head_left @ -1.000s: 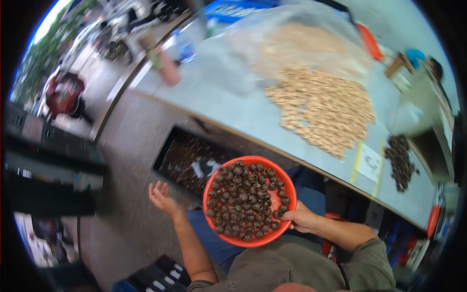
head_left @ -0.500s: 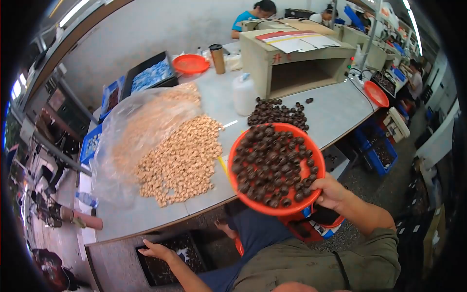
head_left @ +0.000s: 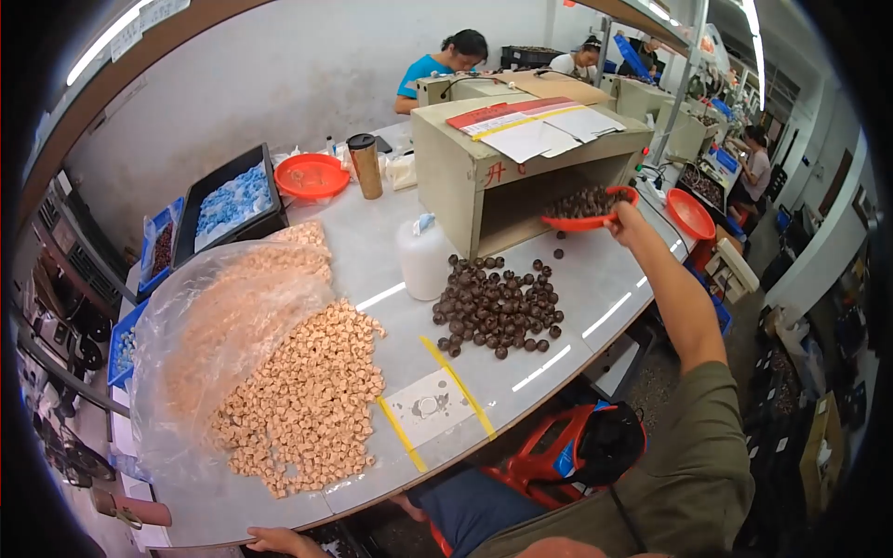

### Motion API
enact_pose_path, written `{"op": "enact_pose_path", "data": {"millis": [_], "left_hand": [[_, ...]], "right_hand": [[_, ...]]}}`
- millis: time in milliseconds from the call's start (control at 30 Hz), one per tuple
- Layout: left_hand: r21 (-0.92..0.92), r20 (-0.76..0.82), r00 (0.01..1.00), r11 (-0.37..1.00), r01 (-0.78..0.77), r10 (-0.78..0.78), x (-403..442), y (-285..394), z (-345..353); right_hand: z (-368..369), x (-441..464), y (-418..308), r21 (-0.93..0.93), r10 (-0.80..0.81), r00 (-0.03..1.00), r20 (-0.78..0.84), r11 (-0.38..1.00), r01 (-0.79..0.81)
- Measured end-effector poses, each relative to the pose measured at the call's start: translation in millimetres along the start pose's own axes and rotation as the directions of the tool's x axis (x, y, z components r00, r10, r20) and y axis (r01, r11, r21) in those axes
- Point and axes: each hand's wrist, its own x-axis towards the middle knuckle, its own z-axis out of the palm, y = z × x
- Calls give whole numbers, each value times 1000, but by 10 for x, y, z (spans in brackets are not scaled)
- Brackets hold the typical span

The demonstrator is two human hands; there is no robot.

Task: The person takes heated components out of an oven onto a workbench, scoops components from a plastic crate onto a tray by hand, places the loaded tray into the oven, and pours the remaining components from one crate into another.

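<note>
My right hand (head_left: 626, 224) grips the rim of a shallow red plastic bowl (head_left: 584, 224) heaped with round dark brown beads (head_left: 586, 203). The bowl is at the mouth of a beige box (head_left: 446, 186), partly inside its opening. On the table below lies a loose pile of the same dark beads (head_left: 498, 307), a few of them apart from it. At the table's front edge, low in the view, my left hand (head_left: 276, 539) is open with fingers stretched out, holding nothing; the edge partly hides it.
Small pale beads (head_left: 298, 400) spill from a clear plastic bag (head_left: 177, 325) at left. A white bottle (head_left: 420, 265), a brown cup (head_left: 366, 167), a red bowl (head_left: 312, 177) and a black tray (head_left: 200, 209) of blue pieces stand behind. Other people sit at the back.
My right hand has carried the bowl of dark beads forward from over the table's front edge to the box opening. The view has shifted; my left hand now appears at the table edge.
</note>
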Motion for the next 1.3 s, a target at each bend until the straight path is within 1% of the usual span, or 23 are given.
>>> {"op": "enact_pose_path", "data": {"millis": [67, 133, 233, 300, 400, 433, 467, 533, 567, 633, 733, 833, 933, 967, 1000, 1033, 1067, 1100, 1133, 1167, 1233, 1267, 1300], "left_hand": [[36, 9, 1000, 999, -17, 17, -138, 284, -8], [49, -10, 999, 997, -52, 53, 140, -59, -38], [110, -46, 997, 992, -64, 69, 374, -435, -92], [71, -31, 998, 996, -59, 62, 230, -201, -61], [62, -7, 999, 997, -49, 49, 151, -185, -55], [68, -4, 998, 996, -56, 57, 229, -224, -75], [160, 8, 993, 980, -115, 115, 404, -442, -143], [141, -16, 996, 987, -79, 82, 301, -321, -91], [101, -2, 996, 991, -90, 91, 247, -279, -56], [35, 34, 994, 993, -110, 109, 178, -210, -64], [10, 45, 994, 995, -102, 101, 145, -164, -59], [22, 45, 996, 997, -76, 75, 147, -157, -40], [17, 72, 997, 999, -28, 27, 216, -220, -57], [74, 73, 996, 996, -55, 50, 271, -301, -69], [-57, 182, 983, 998, 10, 0, 225, -271, -155], [78, 160, 987, 997, 17, -30, 183, -151, -241], [15, 255, 961, 993, -117, 109, 282, -345, -454], [93, 256, 952, 976, -197, 168, 445, -588, -659], [77, 198, 973, 988, -134, 117, 448, -562, -862], [120, 148, 988, 991, -59, 41, 516, -603, -1144], [183, -58, 998, 983, 6, 5, 913, -1288, -1815], [208, -144, 989, 975, 75, -45, 1080, -1670, -2223], [229, -241, 956, 948, 223, -167, 1159, -2013, -2582]], "right_hand": [[386, 637, -64, -236, -161, 986, -53, 961, 144], [508, 1013, -110, -350, -283, 909, -305, 921, 169], [553, 1055, -218, -313, -226, 854, -468, 946, 79], [458, 1169, -251, -344, -206, 812, -547, 939, 7], [566, 1632, -69, -178, -194, 919, -343, 974, 139], [566, 1587, -114, -5, -124, 966, -228, 992, 126], [545, 1520, -74, -48, -88, 937, -337, 996, 76], [487, 1401, -111, -111, -50, 837, -545, 994, -13], [215, 1624, -70, -9, 32, 879, -476, 999, -41], [2, 1172, 15, -142, -160, 873, -461, 984, 105], [-529, 785, 90, -56, -220, 898, -380, 975, 216], [-978, 180, 167, 85, -162, 936, -312, 977, 197], [-1520, -289, 453, 238, -116, 989, 93, 967, 91], [-1659, -493, 559, 191, -122, 946, 300, 979, 66], [-1577, -927, 636, 215, -168, 895, 412, 973, 84], [-1372, -1622, 611, 160, -111, 797, 594, 987, 18], [-914, -2411, 706, 148, -164, 865, 474, 983, 105], [-761, -2738, 811, 65, -137, 761, 633, 990, 125], [-563, -2980, 961, 24, -126, 628, 768, 985, 169], [-270, -3357, 1159, -16, -107, 565, 818, 978, 209], [150, -4165, 1604, -120, -56, 476, 877, 936, 332], [332, -4496, 1860, -217, 71, 390, 918, 914, 344], [550, -4902, 2097, -291, 178, 280, 943, 847, 445]]}}
